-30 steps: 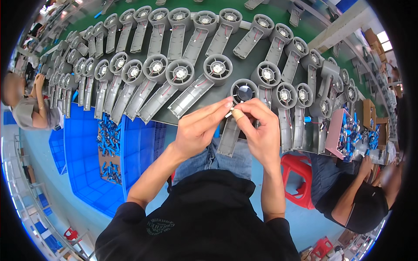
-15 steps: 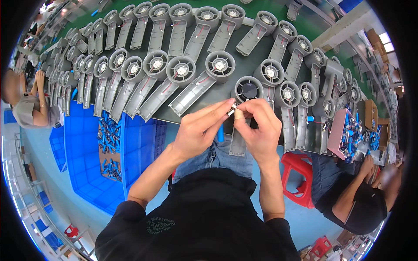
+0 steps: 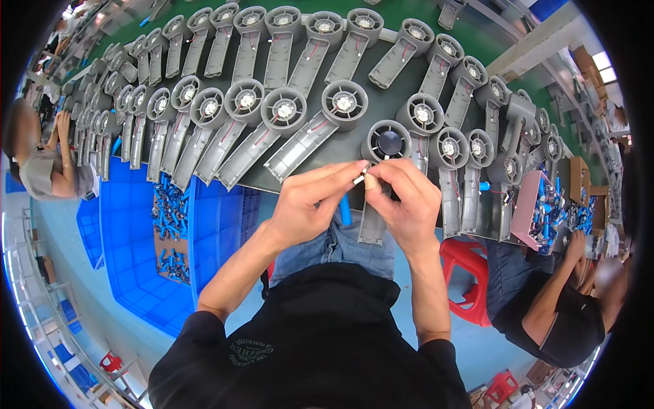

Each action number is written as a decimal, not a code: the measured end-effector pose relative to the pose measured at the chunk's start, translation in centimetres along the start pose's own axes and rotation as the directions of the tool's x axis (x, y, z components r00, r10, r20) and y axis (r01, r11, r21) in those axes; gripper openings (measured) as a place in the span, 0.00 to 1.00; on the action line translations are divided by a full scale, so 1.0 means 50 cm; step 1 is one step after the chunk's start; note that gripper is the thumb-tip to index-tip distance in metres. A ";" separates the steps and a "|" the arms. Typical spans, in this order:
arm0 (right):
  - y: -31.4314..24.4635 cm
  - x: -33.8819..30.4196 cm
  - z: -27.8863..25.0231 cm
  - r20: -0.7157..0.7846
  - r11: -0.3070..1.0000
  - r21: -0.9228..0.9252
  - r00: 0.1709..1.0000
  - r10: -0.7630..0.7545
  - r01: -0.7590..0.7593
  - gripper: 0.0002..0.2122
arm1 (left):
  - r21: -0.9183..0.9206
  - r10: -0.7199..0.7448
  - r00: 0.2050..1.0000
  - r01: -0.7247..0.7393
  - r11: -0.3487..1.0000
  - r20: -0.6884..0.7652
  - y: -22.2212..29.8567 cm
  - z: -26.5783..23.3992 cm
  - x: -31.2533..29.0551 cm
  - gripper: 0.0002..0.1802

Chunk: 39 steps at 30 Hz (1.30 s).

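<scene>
My left hand (image 3: 306, 201) pinches a small dark part with a white connector (image 3: 360, 179) between thumb and fingertips. My right hand (image 3: 409, 201) meets it there, thumb and index finger closed at the same part. Below the left fingers a blue cylinder (image 3: 345, 210), like a battery cell, hangs down; whether it joins the small part is hidden. Just beyond my hands lies a grey fan housing (image 3: 368, 153) with a dark round centre. Its handle (image 3: 371, 225) runs back toward me, partly under my right hand.
Rows of grey handheld fan housings (image 3: 283, 112) cover the dark table. Blue crates (image 3: 146, 273) holding blue cells stand at left. A pink box (image 3: 530, 208) of blue cells sits at right, by a seated person (image 3: 552, 307) and a red stool (image 3: 466, 283). Another person (image 3: 51, 163) works far left.
My fingers have shifted slightly around the small connector part, and the right index finger lies lower and straighter. The blue cylinder has tilted slightly. The fan housings near my hands stay put.
</scene>
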State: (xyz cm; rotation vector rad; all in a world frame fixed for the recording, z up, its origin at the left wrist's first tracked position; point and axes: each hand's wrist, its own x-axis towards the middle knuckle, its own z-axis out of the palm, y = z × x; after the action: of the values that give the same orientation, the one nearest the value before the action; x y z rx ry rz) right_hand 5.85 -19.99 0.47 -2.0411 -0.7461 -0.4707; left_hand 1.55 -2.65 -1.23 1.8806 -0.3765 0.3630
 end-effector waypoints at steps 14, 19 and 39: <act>0.002 0.004 -0.003 0.049 0.996 -0.061 0.997 -0.057 0.060 0.08 | 0.040 0.024 1.000 -0.024 0.999 -0.018 -0.006 0.003 -0.001 0.20; -0.088 -0.016 -0.028 0.027 0.954 -0.202 0.972 0.233 -0.222 0.05 | -0.060 -0.134 0.989 0.131 0.990 -0.057 0.006 -0.005 -0.006 0.19; -0.025 0.531 0.152 0.405 0.880 0.063 0.818 0.407 -0.470 0.17 | -0.263 -0.404 0.821 0.319 0.911 -0.403 -0.128 -0.404 0.508 0.12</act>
State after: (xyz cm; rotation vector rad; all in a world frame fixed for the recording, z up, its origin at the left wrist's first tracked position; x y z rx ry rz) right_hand 25.21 -4.37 12.54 -2.0864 -0.4819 0.2583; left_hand 25.83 16.35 10.71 1.5794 0.2591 0.4709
